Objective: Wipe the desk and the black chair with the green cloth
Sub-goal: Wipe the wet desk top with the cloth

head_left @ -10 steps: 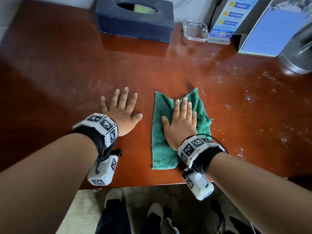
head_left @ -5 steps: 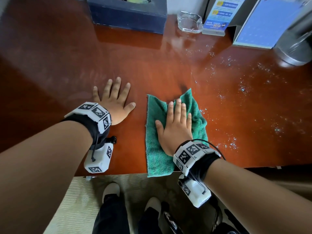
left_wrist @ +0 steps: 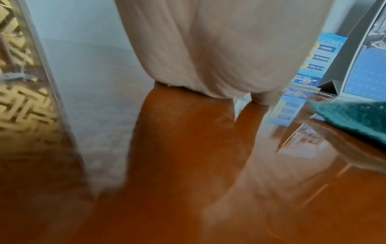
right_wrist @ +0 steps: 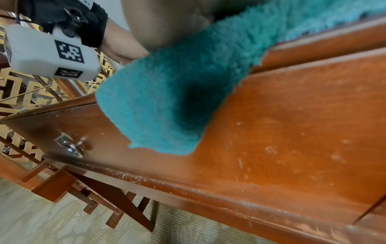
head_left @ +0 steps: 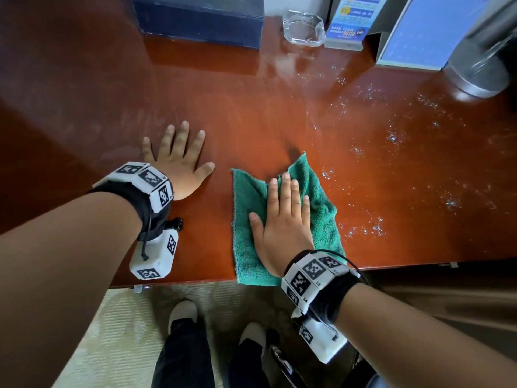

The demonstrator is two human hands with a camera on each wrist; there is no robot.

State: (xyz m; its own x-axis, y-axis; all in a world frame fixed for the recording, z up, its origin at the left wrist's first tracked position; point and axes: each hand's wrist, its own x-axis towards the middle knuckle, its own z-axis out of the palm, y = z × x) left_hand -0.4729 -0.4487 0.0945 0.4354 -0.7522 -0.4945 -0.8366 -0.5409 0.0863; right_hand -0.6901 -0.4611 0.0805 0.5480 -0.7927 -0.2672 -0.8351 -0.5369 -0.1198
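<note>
My right hand (head_left: pixel 282 225) lies flat on the green cloth (head_left: pixel 246 219), fingers straight and together, palm pressing it onto the surface (head_left: pixel 251 107). No curl, no pinch. The cloth sits at the near edge of the surface, roughly centre, rumpled on its right side with one corner poking away from me. Its near end hangs just over the front edge; in the right wrist view the cloth (right_wrist: pixel 167 99) droops down the drawer front, beside a metal drawer lock (right_wrist: pixel 71 147).

My left hand (head_left: pixel 179 163) is released, fingers spread, palm down on bare wood, to the left of the cloth and apart from it. The left wrist view is blurry; the cloth (left_wrist: pixel 355 115) shows at its right edge.

White specks (head_left: pixel 391 138) are scattered over the surface right of the cloth and beyond it. Along the far edge: dark blue tissue box (head_left: pixel 201 18), glass ashtray (head_left: pixel 303 29), blue leaflet stand (head_left: pixel 352 21), grey metal container (head_left: pixel 481 65) at far right. My shoes (head_left: pixel 183 312) show on the floor below the edge.
</note>
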